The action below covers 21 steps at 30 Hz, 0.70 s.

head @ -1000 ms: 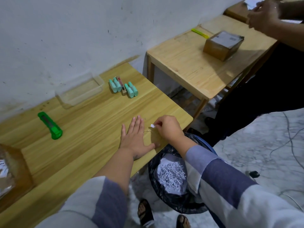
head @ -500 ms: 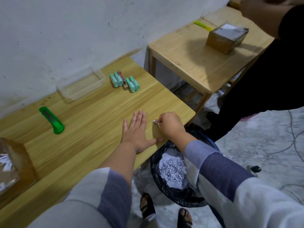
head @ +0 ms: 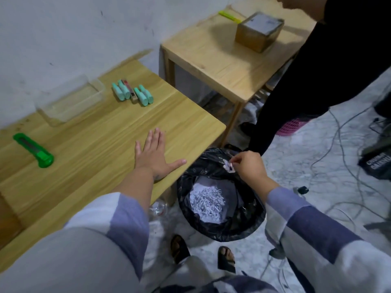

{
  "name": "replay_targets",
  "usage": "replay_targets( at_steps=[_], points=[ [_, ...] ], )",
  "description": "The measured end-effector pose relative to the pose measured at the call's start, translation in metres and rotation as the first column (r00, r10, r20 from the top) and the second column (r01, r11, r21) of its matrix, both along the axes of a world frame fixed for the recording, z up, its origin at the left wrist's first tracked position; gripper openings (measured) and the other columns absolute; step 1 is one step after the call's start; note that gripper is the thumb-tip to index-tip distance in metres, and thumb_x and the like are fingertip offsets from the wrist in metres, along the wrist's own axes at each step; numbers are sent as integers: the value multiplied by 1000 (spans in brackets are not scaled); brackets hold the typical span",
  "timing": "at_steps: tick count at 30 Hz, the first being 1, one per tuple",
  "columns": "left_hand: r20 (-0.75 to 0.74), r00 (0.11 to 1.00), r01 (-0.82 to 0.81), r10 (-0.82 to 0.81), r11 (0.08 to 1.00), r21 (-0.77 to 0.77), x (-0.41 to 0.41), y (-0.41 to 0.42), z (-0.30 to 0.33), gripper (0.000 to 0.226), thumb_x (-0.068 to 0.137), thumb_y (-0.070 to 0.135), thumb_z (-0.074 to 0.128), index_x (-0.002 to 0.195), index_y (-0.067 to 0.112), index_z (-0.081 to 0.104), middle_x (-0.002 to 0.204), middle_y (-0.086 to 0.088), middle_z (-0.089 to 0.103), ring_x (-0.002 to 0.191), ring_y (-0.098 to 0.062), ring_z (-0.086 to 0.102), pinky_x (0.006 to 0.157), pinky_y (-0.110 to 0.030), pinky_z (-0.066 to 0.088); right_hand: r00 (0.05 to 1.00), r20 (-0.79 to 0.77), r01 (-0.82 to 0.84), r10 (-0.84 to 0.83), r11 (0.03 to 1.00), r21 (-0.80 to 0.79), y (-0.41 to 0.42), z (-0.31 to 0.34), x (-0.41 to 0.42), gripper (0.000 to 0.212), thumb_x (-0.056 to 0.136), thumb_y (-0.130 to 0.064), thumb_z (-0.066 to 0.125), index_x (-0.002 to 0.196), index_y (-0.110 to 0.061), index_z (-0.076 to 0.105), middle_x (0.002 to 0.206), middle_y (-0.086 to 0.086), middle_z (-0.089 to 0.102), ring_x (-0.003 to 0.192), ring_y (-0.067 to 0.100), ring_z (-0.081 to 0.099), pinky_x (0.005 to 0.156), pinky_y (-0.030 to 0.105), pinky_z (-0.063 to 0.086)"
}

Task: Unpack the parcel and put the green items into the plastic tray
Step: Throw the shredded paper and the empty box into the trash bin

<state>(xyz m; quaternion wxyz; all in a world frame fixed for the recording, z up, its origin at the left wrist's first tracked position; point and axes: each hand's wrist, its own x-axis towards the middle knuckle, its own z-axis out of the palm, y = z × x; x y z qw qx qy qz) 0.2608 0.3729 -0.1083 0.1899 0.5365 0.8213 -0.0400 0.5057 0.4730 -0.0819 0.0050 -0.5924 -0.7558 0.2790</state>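
The right hand (head: 251,167) has swung off the desk (head: 95,149) over the bin (head: 220,195), fingers pinching a scrap (head: 229,167) to discard, while the left hand (head: 154,154) lies flat, green items (head: 132,93) beside the tray (head: 69,100).

One wide-angle view only, worn on the person's head, looking forward and steeply down over both sleeves. It takes in the wooden table (head: 101,144) at the near left, the black-lined bin (head: 222,199) directly below by the person's feet, and a second table (head: 222,60) at the far right against the white wall. Edges bow outward; no other view overlaps.
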Motion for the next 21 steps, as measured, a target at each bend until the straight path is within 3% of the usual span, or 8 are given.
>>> replay_targets(
  at_steps=[4,12,18,21],
  points=[
    [-3,1000,3,-3,1000,-4,1,-1,0,118,68,91,23,149,18,-22,156,2,-29,144,-16,-25,117,-52,-9,996,81,-24,31,996,-86,1,-15,15,30,88,-2,51,102,-17,74,109,7,72,99,27,65,83,30,49],
    [56,998,-11,14,999,-43,0,4,9,115,73,85,35,150,18,-18,158,2,-24,145,-16,-21,116,-53,-8,997,41,-54,58,995,-87,5,-6,8,27,87,-14,58,110,-16,69,114,8,70,106,26,63,88,33,51],
    [164,979,-125,120,992,15,0,-18,38,80,91,50,53,153,19,12,162,-1,8,149,-18,2,119,-51,7,986,-3,-165,165,984,-64,2,30,-23,28,87,-15,56,113,-17,68,115,8,69,106,27,63,91,36,52],
    [276,933,-259,230,963,73,-2,-46,57,63,91,40,58,146,20,36,152,-5,36,139,-23,35,114,-45,29,954,-26,-299,298,954,-37,-8,53,-46,30,89,-14,52,116,-17,66,117,7,66,103,26,63,85,34,52]
  ],
)
